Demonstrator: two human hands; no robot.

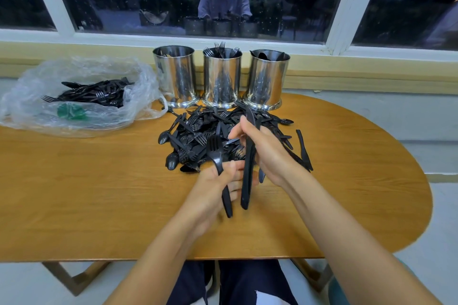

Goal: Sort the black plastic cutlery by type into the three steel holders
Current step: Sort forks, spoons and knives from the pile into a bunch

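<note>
Left hand [213,188] fingers grasp fork [218,156]; right hand [267,153] fingers grasp knives [248,171]; cutlery pile [198,136] fronts holders [221,79].

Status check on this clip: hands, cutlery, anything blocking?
Left hand gripping a fork. Right hand holding knives. Mixed pile still unsorted before the three steel holders. Path to holders clear.

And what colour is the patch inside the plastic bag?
Green, under the cutlery in the plastic bag; the patch shows best in the head view.
</note>
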